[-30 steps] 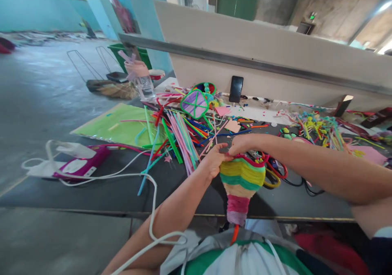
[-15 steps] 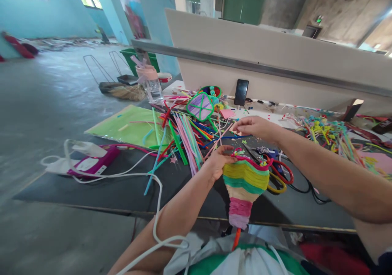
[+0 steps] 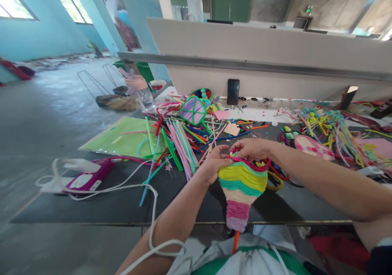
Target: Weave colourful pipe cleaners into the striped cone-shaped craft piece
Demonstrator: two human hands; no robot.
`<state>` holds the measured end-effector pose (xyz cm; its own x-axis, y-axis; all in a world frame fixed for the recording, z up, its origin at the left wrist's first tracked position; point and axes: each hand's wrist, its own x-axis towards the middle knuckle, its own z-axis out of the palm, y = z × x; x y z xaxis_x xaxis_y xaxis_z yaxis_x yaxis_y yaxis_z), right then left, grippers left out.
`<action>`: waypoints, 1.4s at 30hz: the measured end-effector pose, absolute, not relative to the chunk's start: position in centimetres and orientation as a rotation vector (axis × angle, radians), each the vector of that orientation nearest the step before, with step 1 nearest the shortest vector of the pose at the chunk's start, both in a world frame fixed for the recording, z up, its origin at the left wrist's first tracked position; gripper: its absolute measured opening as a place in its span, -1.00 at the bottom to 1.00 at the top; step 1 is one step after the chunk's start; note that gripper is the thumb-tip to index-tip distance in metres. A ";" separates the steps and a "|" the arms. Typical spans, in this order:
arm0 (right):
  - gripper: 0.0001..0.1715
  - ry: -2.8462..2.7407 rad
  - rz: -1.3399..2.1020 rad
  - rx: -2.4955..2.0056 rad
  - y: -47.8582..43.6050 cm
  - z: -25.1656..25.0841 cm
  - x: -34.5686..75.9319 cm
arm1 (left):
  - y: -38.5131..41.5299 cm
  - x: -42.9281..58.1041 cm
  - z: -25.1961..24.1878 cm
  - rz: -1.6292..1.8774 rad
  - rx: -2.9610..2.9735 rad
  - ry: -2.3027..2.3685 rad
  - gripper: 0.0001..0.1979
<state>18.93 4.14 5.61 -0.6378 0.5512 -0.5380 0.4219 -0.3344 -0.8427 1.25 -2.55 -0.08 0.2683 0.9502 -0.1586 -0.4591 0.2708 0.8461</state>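
A striped pipe-cleaner craft piece (image 3: 243, 181) in yellow, teal, cream and pink hangs at the table's front edge, its wide magenta-rimmed end up and an orange stem at the bottom. My left hand (image 3: 214, 164) grips its upper left rim between thumb and fingers. At the same rim, the fingers of my right hand (image 3: 247, 149) are pinched together; whether they hold the rim or some small piece is hidden. Behind the craft piece, scissors with red and yellow handles (image 3: 275, 182) lie partly covered.
Loose pipe cleaners (image 3: 183, 146) and a purple-and-green pipe-cleaner panel (image 3: 193, 110) lie ahead. A phone (image 3: 233, 92) leans on the white board. At left are a green plastic packet (image 3: 122, 138), a magenta power strip (image 3: 88, 177) with a white cable, and a water bottle (image 3: 141, 91).
My right hand has come down from above the table to the rim of the craft piece. My left hand keeps its grip. The view has shifted slightly.
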 end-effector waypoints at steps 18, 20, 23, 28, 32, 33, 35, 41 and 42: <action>-0.69 -2.150 0.758 -1.304 0.1 6.0 20.6 | -3.2 0.2 0.8 0.954 0.864 0.741 -0.65; -0.93 -2.180 0.440 -1.262 -1.1 5.8 20.7 | -3.1 0.2 0.8 0.951 0.853 0.749 -0.66; -0.89 -2.226 0.252 -1.244 -2.7 4.8 20.5 | -3.1 0.3 0.8 0.945 0.846 0.759 -0.65; -0.86 -2.205 0.236 -1.259 -3.2 2.7 19.7 | -3.2 0.6 0.9 0.943 0.842 0.821 -0.66; -0.85 -2.138 0.260 -1.189 -2.7 2.0 19.3 | -3.1 0.8 1.0 0.943 0.811 0.873 -0.70; -0.85 -2.121 0.260 -1.167 -2.6 1.9 19.2 | -3.0 0.8 0.9 0.950 0.807 0.881 -0.70; -0.86 -2.088 0.265 -1.128 -2.5 1.6 19.1 | -2.9 0.8 0.8 0.972 0.802 0.891 -0.69; -0.85 -2.051 0.294 -1.059 -2.4 0.6 19.4 | -2.6 1.0 0.4 0.996 0.824 0.928 -0.68; -0.85 -2.043 0.288 -1.058 -2.4 0.5 19.5 | -2.6 1.1 0.4 1.004 0.830 0.945 -0.69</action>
<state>19.51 -2.42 0.53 -0.3303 0.7665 0.5508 0.5846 0.6243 -0.5182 1.08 -2.59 0.42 0.2377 0.9380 -0.2521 -0.3091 0.3191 0.8959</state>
